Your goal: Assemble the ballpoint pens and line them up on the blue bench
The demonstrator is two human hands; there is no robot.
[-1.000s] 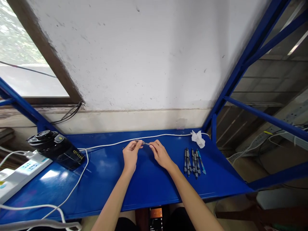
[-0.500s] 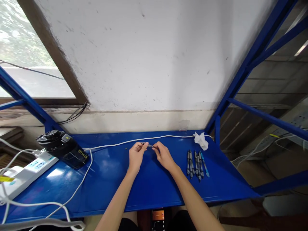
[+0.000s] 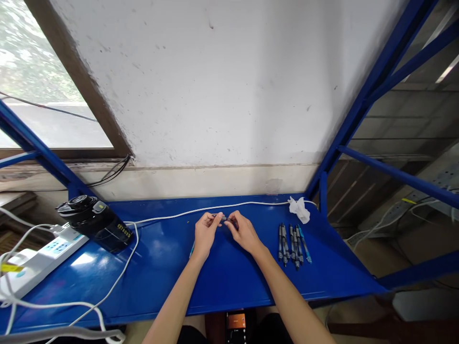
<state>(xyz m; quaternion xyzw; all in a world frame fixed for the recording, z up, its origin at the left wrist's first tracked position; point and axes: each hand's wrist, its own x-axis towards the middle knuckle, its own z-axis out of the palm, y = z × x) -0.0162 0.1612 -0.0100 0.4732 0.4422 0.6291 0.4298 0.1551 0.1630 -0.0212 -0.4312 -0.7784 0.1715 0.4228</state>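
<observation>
Glossy black, a squat device (image 3: 95, 222) sits far left on the smooth blue metal surface (image 3: 222, 282). At centre, the left hand (image 3: 205, 234) and right hand (image 3: 245, 231) each pinch an end of a slim pen (image 3: 224, 218). Right: a row of pens (image 3: 293, 243), crumpled tissue (image 3: 299, 209).

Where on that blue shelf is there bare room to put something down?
Bare blue shelf lies along the near edge, between the white cable and the row of pens. It is crowded at left around the black device and power strip. Both hands, left and right, hold a small pen part mid-shelf.
</observation>
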